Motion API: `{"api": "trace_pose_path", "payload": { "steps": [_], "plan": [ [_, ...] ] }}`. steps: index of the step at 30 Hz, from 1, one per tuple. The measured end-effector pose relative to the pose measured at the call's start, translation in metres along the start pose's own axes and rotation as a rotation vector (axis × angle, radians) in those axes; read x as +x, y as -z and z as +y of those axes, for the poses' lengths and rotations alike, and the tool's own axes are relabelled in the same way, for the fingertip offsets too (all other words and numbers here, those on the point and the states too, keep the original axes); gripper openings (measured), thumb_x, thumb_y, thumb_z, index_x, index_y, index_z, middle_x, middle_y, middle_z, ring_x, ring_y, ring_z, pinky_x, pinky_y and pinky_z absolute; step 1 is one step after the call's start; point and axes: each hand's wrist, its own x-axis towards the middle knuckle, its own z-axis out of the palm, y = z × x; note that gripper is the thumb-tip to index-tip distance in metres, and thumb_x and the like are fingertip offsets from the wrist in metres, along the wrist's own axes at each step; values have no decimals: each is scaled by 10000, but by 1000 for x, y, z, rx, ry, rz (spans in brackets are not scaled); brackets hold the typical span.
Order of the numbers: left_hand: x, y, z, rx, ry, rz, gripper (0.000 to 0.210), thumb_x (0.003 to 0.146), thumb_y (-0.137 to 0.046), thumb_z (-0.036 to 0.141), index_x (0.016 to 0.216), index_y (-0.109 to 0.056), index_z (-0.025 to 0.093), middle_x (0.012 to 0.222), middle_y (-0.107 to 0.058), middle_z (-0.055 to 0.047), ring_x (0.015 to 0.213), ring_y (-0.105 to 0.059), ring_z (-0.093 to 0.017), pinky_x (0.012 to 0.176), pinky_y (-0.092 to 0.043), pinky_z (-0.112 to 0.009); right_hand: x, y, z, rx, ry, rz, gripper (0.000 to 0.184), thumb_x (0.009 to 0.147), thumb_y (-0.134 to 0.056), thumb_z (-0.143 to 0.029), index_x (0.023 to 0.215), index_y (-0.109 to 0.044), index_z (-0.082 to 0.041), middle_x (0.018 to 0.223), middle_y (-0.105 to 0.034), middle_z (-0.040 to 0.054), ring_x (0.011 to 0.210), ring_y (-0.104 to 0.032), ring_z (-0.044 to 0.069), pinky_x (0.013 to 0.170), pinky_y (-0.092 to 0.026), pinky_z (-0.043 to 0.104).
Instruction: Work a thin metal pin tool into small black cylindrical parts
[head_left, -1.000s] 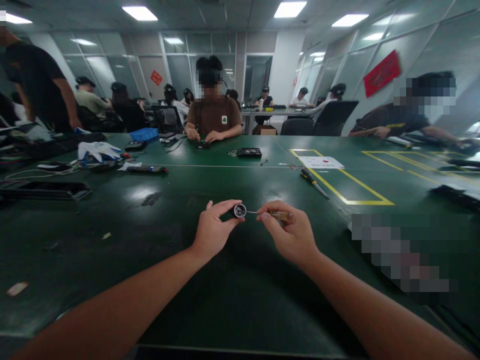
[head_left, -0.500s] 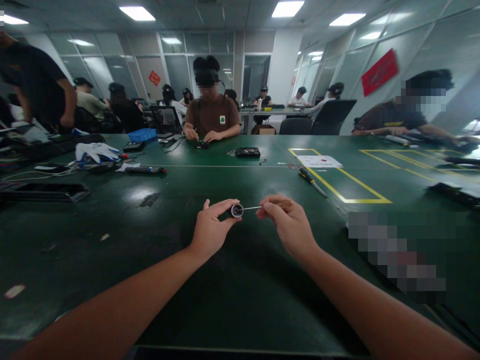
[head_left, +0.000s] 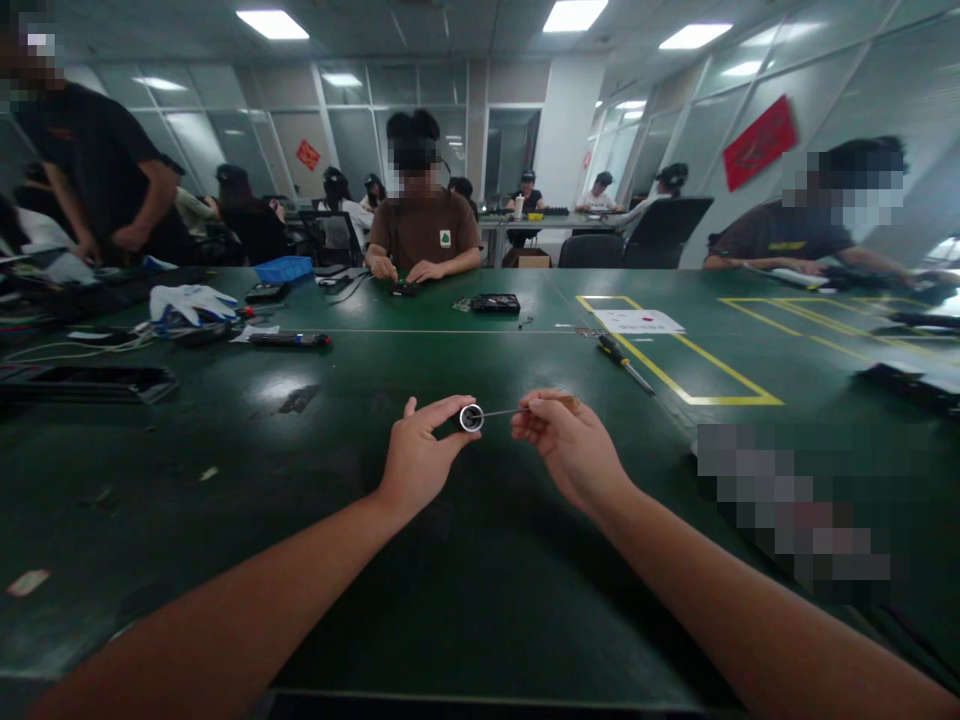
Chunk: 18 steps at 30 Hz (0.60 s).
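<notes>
Between the thumb and fingers of my left hand (head_left: 418, 458) is a small round cylinder (head_left: 471, 418) with a bright silver rim and a dark inside; its open end faces me. My right hand (head_left: 576, 440) pinches a thin metal-shafted tool (head_left: 504, 412) whose brownish handle is mostly hidden by the fingers. The shaft runs leftward and its tip reaches into the cylinder's mouth. How deep the tip sits I cannot tell. Both hands are above the green table (head_left: 480, 600).
A yellow-and-black screwdriver (head_left: 624, 362) lies beyond my right hand, near a white paper sheet (head_left: 637, 321). A black device (head_left: 495, 303) is farther back. White gloves (head_left: 193, 303) and a dark pen-like tool (head_left: 291, 340) lie left. A co-worker (head_left: 426, 225) sits opposite.
The cylinder has turned slightly, with its mouth facing me more, and the tool's shaft lies a little flatter. At the far left, a standing person has shifted rightward.
</notes>
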Motion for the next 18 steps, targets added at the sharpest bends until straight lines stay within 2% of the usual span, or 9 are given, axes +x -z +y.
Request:
{"api": "trace_pose_path", "payload": {
  "steps": [4,6,9,12,15,18],
  "plan": [
    [2,1,-2,12,-5,21,357,806,-806,228,1144,-744,327,1209,-763,-11,1175,-696,-247,1240,-126,-632,3,3,-3,44,-97,-12,100,742,-742,-274,741,-693,-187,651,-658,13,625,-615,158,642,-537,310],
    [3,2,-3,16,1,26,358,805,-809,233,1146,-742,319,1218,-760,-15,1186,-690,-251,1239,-132,-633,4,3,-5,60,-92,-1,93,736,-729,-270,718,-687,-189,628,-644,13,599,-598,158,618,-533,309],
    [3,2,-3,26,1,19,352,810,-805,233,1144,-741,323,1232,-754,-16,1200,-682,-256,1234,-130,-644,1,3,-6,-11,45,4,70,741,-733,-259,728,-692,-204,665,-662,7,639,-625,164,625,-528,303],
    [2,2,-2,36,-9,13,345,816,-800,239,1145,-741,327,1235,-752,-21,1201,-680,-263,1230,-132,-652,-5,2,-8,-228,169,-36,71,803,-713,-286,797,-722,-215,711,-698,6,692,-663,175,697,-536,325],
    [2,2,0,39,-14,7,339,818,-798,240,1140,-744,330,1233,-753,-24,1201,-679,-266,1227,-136,-654,-12,0,-13,-438,233,-70,103,852,-681,-302,847,-730,-211,729,-728,15,725,-691,188,742,-539,341],
    [2,2,1,38,-24,6,347,816,-800,240,1146,-744,332,1230,-754,-25,1197,-680,-264,1227,-132,-653,-16,-2,-17,-543,262,-83,103,864,-662,-292,861,-723,-209,746,-747,22,738,-713,197,725,-540,335]
  ]
}}
